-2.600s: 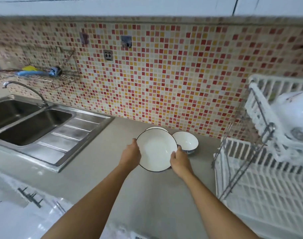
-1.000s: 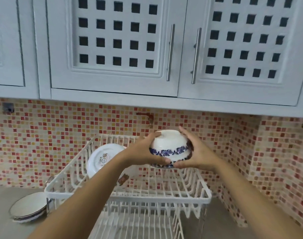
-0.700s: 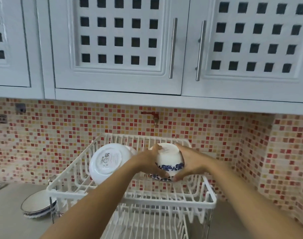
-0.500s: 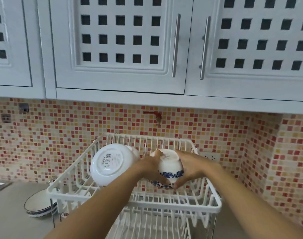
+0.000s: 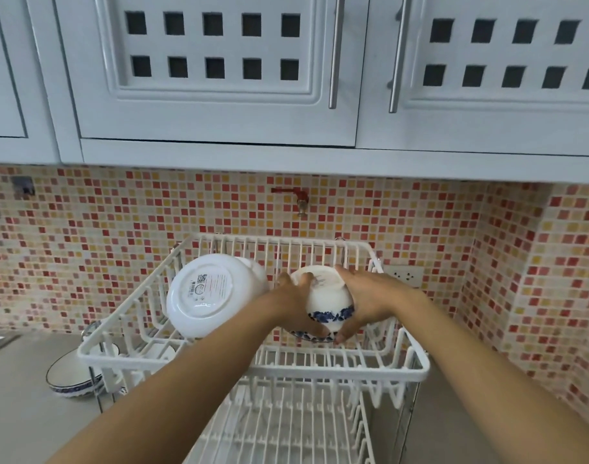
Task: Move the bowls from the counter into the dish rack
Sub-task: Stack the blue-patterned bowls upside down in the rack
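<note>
You are gripping the blue-patterned bowl (image 5: 323, 298) between your left hand (image 5: 294, 304) and right hand (image 5: 366, 296), fingers wrapped, over the dish rack (image 5: 252, 358) upper tier, its foot pointing toward 12 o'clock, mouth toward 6.

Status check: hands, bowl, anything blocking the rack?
Both hands, left and right, grip the blue-patterned bowl, upside down over the rack's top tier. White dish sits beside it, not blocking.
</note>
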A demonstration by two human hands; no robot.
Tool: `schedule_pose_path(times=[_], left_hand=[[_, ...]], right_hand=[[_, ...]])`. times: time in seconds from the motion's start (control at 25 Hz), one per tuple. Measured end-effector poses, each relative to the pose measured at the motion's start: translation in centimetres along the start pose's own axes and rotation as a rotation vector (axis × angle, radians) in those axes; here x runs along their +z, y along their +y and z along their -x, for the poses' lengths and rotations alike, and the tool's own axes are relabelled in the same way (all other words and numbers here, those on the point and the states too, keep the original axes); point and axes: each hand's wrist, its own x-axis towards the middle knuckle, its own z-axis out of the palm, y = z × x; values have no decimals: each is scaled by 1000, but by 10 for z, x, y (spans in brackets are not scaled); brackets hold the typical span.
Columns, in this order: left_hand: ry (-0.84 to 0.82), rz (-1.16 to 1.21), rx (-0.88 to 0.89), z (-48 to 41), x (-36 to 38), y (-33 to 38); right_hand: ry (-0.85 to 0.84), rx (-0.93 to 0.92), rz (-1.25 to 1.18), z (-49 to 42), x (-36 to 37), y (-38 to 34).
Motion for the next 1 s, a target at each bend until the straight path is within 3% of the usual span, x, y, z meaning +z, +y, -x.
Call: schedule_pose_path(times=[0.2,0.32,0.48,0.6,0.72,1.0], left_hand=[[-14,14,29,14,-10,6],[142,86,130,35,-30,7],[369,190,166,84,-71,-18],[507,216,160,124,-94,-67],[574,183,110,159,-106,-135],[520,180,-114,215,-73,-298]], right_hand=[[-26,54,13,14,-7,-4],[21,116,-50,30,-21,-9],[214,112,-99,44,-42,-50],[388,32,-148,46,-54,-118],[451,-50,-166,39,-59,-207],[506,-49,-312,-13,-19,-398]])
